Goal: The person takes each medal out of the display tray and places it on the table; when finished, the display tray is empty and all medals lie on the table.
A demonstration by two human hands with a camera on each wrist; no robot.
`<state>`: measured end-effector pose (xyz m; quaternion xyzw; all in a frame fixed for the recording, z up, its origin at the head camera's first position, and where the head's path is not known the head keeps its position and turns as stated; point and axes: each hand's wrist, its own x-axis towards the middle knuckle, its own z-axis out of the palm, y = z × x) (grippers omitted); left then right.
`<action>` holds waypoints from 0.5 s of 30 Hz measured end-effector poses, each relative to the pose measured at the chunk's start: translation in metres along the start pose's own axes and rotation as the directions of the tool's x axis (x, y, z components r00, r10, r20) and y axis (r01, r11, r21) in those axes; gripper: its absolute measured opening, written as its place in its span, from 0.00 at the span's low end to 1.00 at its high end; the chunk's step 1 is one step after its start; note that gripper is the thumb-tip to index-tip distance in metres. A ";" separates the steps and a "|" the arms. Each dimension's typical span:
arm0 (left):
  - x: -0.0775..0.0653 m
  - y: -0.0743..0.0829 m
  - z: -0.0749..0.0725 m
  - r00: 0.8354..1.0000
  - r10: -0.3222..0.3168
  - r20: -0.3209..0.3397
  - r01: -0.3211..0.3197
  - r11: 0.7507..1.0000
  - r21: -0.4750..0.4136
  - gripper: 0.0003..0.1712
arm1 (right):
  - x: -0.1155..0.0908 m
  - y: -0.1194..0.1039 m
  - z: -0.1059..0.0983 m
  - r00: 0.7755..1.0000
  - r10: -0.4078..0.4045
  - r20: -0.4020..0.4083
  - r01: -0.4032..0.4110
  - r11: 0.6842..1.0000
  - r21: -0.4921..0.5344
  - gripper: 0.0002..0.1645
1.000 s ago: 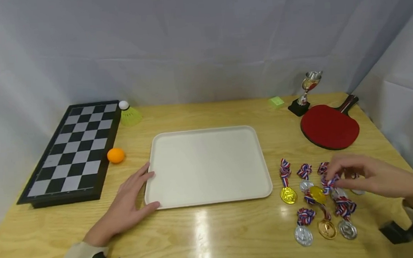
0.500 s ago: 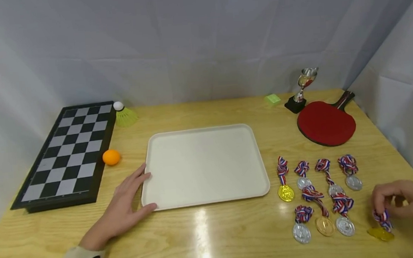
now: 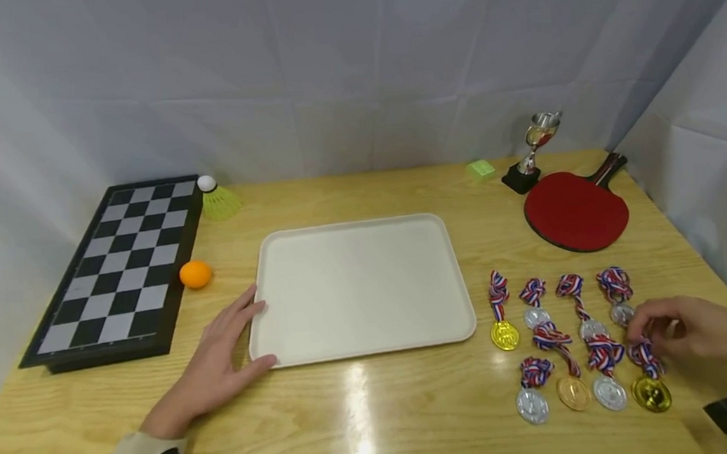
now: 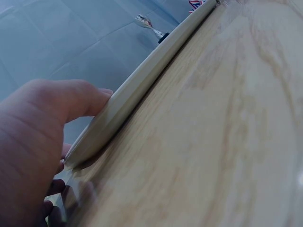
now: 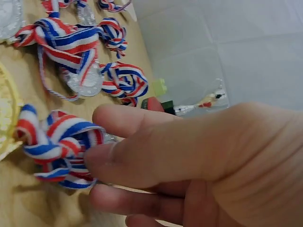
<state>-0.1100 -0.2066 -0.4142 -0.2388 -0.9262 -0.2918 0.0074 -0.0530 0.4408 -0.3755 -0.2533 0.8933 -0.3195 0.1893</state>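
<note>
My left hand [image 3: 220,356] rests at the near left corner of a white tray [image 3: 361,290], fingers along its left edge. In the left wrist view the thumb [image 4: 87,99] touches the tray's rim [image 4: 142,80]. At the right, my right hand [image 3: 693,330] pinches the red, white and blue ribbon [image 5: 66,146] of a gold medal [image 3: 651,393], whose disc lies on the table. Beside it lie a silver medal [image 3: 609,393], a bronze-coloured medal [image 3: 573,393] and another silver medal [image 3: 532,406]. Further back are more silver medals and a gold medal [image 3: 505,335].
A checkered board [image 3: 125,265] lies at the left, with an orange ball [image 3: 196,274] and a yellow shuttlecock [image 3: 220,200] beside it. Behind the medals are a red table tennis paddle [image 3: 576,211], a small trophy cup [image 3: 537,137] and a green block [image 3: 481,169].
My right hand has carried the gold medal from among the other medals to the right end of the front row, where its disc now lies flat. The left hand has stayed at the tray.
</note>
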 end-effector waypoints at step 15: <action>0.001 -0.002 0.002 1.000 0.021 0.008 -0.021 1.000 0.002 0.43 | 0.054 -0.044 0.007 0.971 -0.005 -0.240 -0.025 0.993 -0.119 0.10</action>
